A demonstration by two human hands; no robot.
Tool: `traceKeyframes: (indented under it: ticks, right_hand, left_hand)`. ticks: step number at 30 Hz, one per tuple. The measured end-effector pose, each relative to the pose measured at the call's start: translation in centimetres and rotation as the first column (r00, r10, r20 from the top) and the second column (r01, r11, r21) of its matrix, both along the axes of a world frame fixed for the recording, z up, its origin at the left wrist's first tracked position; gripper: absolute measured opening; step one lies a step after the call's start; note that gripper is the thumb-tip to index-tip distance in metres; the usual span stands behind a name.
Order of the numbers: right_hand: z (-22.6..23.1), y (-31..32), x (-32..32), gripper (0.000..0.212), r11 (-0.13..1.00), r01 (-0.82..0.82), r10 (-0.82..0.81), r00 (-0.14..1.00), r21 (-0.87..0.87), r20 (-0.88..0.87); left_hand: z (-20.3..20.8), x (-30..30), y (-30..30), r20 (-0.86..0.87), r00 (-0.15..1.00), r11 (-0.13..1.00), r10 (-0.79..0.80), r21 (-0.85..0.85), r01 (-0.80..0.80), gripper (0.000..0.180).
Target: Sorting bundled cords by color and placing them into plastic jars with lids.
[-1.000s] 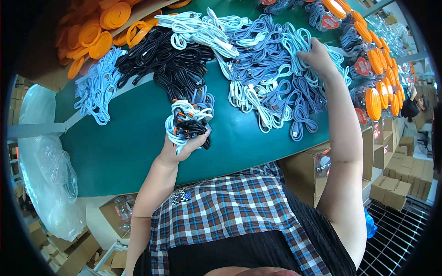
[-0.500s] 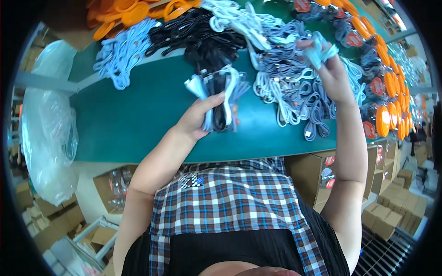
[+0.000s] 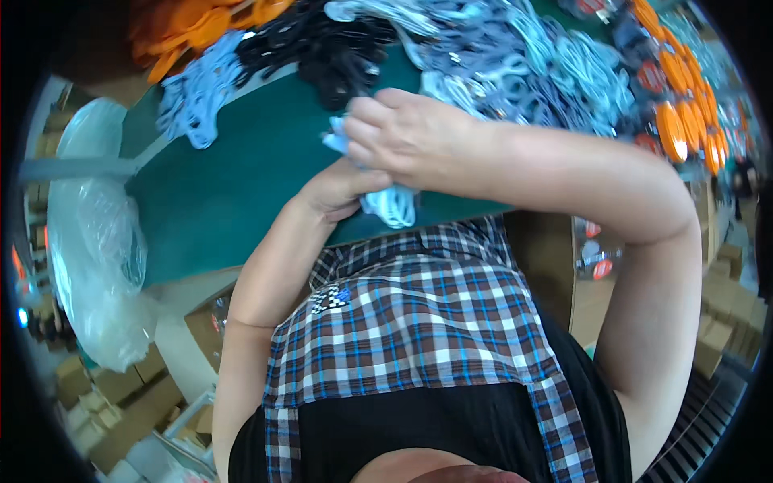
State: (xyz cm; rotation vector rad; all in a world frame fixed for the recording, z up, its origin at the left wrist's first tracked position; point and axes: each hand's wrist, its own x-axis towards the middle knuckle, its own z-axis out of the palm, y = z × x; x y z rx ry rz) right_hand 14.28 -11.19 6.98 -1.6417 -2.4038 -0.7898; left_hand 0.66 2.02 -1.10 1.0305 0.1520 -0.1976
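My left hand (image 3: 334,191) is closed round a bundle of coiled cables (image 3: 390,208) above the table's near edge. Pale blue loops stick out below the fingers, and a light blue end shows above them. Across the top of the bundle lies my right hand (image 3: 407,138), its fingers curled in against the cables; it hides most of them. Just beyond the hands is a heap of black cables (image 3: 342,72). Grey-blue cables (image 3: 475,44) and pale turquoise cables (image 3: 588,76) are piled to the right, and light blue cables (image 3: 197,101) to the left.
Orange lids (image 3: 201,28) are heaped at the far left of the green table (image 3: 217,201). Clear jars with orange lids (image 3: 672,129) line the right edge. A clear plastic bag (image 3: 101,241) hangs at the left, and an open cardboard box (image 3: 535,249) stands below the table.
My right hand has come left from the cable pile, carrying a pale turquoise cable to the bundle in my left hand. The view has shifted slightly.
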Motion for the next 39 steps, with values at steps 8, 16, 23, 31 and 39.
traceKeyframes:
  ticks: [8, 16, 23, 31, 39]
  right_hand:
    - [2.9, -2.5, 2.5, 0.012, 0.994, -0.022, 0.018, 0.999, 0.111, 0.036]
    - [7.4, -21.2, 4.9, 0.044, 0.926, 0.297, -0.361, 0.879, -0.235, -0.311]
    - [-8.3, -41.0, 6.1, 0.016, 0.085, 0.71, -0.893, 0.365, -0.699, 0.262]
    - [-28.1, -45.7, 10.4, 0.039, 0.019, 0.669, -0.786, 0.469, -0.743, 0.403]
    - [-18.4, -45.7, 9.8, 0.039, 0.162, 0.639, -0.893, 0.419, -0.752, 0.164]
  left_hand:
    - [3.0, 2.4, -4.2, -0.119, 0.991, 0.998, 0.061, -0.017, -0.064, 0.049]
    - [3.9, 2.5, -5.3, 0.126, 0.985, 0.913, 0.114, 0.378, -0.154, 0.053]
    - [0.1, 2.4, -2.7, 0.171, 0.943, 0.833, 0.285, 0.443, -0.332, 0.052]
    - [-0.5, 2.2, -3.4, 0.104, 0.91, 0.809, 0.402, 0.424, -0.407, 0.048]
    - [-0.6, 2.7, -4.2, 0.128, 0.939, 0.805, 0.319, 0.487, -0.34, 0.033]
